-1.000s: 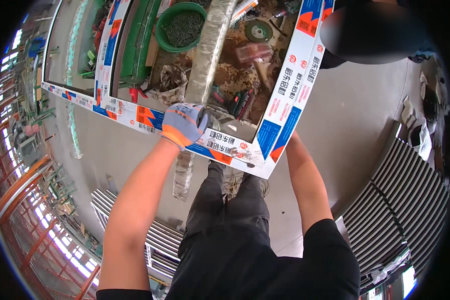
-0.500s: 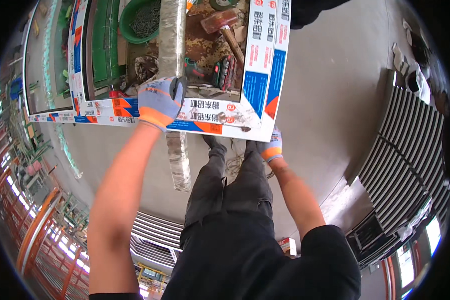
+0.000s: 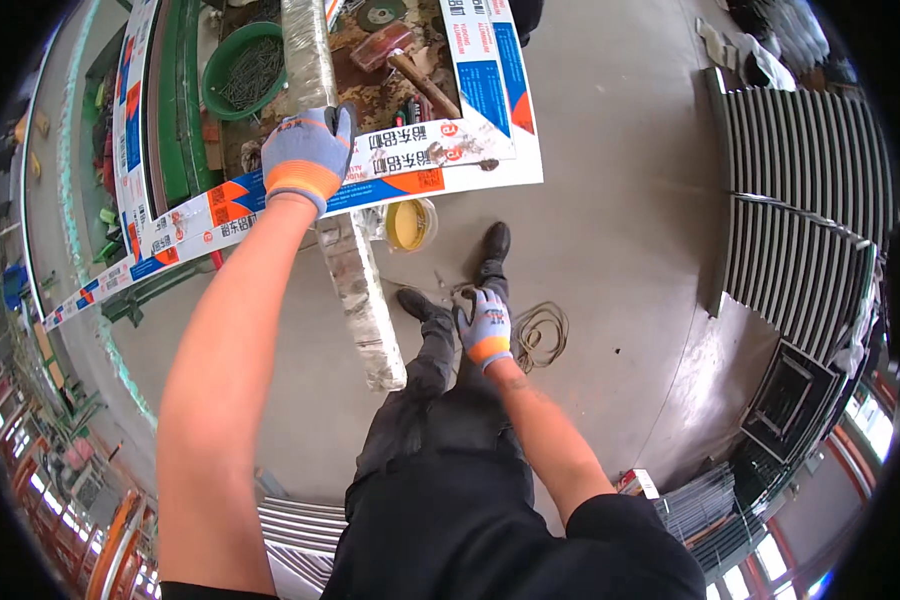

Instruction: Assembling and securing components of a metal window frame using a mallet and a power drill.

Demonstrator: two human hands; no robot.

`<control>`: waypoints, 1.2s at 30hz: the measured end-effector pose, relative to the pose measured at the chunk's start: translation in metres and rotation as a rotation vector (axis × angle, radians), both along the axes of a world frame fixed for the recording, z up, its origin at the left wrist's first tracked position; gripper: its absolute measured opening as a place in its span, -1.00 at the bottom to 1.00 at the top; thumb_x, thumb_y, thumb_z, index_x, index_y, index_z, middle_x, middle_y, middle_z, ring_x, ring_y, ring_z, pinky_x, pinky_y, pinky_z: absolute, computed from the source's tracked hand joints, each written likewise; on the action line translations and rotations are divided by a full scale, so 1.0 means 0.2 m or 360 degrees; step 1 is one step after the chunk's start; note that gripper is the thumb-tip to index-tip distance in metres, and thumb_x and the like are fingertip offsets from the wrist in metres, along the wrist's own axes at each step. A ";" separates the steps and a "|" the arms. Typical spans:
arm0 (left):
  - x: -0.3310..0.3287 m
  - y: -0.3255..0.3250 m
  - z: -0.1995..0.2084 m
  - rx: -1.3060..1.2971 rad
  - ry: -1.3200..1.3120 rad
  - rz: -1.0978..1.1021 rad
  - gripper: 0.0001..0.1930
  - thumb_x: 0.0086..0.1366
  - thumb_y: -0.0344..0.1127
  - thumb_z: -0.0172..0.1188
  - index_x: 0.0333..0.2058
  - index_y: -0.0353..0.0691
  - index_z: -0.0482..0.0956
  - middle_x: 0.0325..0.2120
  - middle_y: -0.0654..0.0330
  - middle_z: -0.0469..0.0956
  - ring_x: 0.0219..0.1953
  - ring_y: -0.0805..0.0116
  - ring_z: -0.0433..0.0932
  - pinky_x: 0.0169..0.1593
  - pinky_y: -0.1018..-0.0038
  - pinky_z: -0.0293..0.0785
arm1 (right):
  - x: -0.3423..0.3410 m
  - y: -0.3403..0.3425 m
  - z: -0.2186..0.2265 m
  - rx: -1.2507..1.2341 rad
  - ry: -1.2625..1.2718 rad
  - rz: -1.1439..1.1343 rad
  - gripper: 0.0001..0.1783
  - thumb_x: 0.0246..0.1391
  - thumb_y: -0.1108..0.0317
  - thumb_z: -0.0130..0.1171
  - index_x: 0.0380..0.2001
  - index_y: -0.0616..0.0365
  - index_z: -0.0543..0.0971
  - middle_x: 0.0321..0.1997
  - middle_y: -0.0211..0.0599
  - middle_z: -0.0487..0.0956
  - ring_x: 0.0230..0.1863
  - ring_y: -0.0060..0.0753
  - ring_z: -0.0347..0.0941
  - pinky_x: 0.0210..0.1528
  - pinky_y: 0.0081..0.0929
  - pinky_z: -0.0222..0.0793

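My left hand [image 3: 308, 158], in a grey glove with an orange cuff, is closed over the near rail of a large window frame [image 3: 410, 150] covered in white, blue and orange protective film. The frame rests across a long bar [image 3: 360, 310] wrapped in shiny plastic, whose near end juts toward me. My right hand [image 3: 486, 322], gloved alike, hangs low in front of my legs, apart from the frame. Its fingers are curled together; whatever they hold, if anything, is too small to make out.
Through the frame show a green bowl of screws [image 3: 245, 72], a wooden-handled mallet [image 3: 425, 85] and a cutting disc [image 3: 380, 12]. A yellow tub [image 3: 407, 225] stands beneath the near rail. Coiled cord [image 3: 544, 335] lies by my feet; stacked slats [image 3: 800, 220] line the right.
The frame's near right corner has swung away from me. My right hand has left that corner and come nearer my legs. My left hand still grips the rail. The yellow tub has come into view.
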State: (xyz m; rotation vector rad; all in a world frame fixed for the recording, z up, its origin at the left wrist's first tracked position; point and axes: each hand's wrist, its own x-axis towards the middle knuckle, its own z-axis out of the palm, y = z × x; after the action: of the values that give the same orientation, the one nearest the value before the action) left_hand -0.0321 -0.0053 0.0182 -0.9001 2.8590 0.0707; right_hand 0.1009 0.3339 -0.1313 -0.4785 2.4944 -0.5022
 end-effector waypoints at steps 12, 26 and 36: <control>-0.01 0.01 -0.02 -0.0004 0.0047 -0.0004 -0.45 0.32 0.17 -0.09 -0.34 -0.25 0.61 -0.32 -0.13 0.61 -0.23 -0.07 0.60 -0.13 0.13 0.52 | 0.20 0.15 0.02 0.0155 -0.0142 -0.0119 -0.47 -0.02 0.18 0.22 0.00 0.24 0.45 0.02 0.02 0.48 0.06 0.05 0.39 0.11 -0.18 0.33; 0.47 -0.52 -0.05 0.0076 0.0233 0.0157 -0.63 0.34 0.01 -0.01 -0.21 -0.12 0.63 -0.27 0.01 0.63 -0.21 0.01 0.60 -0.10 0.16 0.48 | -0.76 -0.35 1.13 -0.0909 0.0495 0.0171 -0.69 -0.09 0.60 0.23 -0.19 0.26 0.52 -0.18 -0.08 0.55 -0.11 -0.06 0.49 0.00 -0.32 0.40; 0.41 -0.49 0.03 0.0210 0.0162 0.0242 -0.70 0.27 -0.02 0.03 -0.30 -0.06 0.62 -0.41 0.13 0.63 -0.31 0.11 0.60 -0.19 0.23 0.46 | -1.39 -1.85 1.05 -0.0486 0.0577 0.1062 -0.71 0.05 0.27 0.15 -0.18 0.16 0.55 -0.23 -0.01 0.58 -0.17 0.04 0.52 -0.09 -0.20 0.42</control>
State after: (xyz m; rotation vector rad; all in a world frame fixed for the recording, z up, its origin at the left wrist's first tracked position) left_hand 0.0495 -0.1036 0.0243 -1.1141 2.8313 0.3261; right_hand -0.1776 -0.0368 0.0783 -1.5692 2.3743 -0.5516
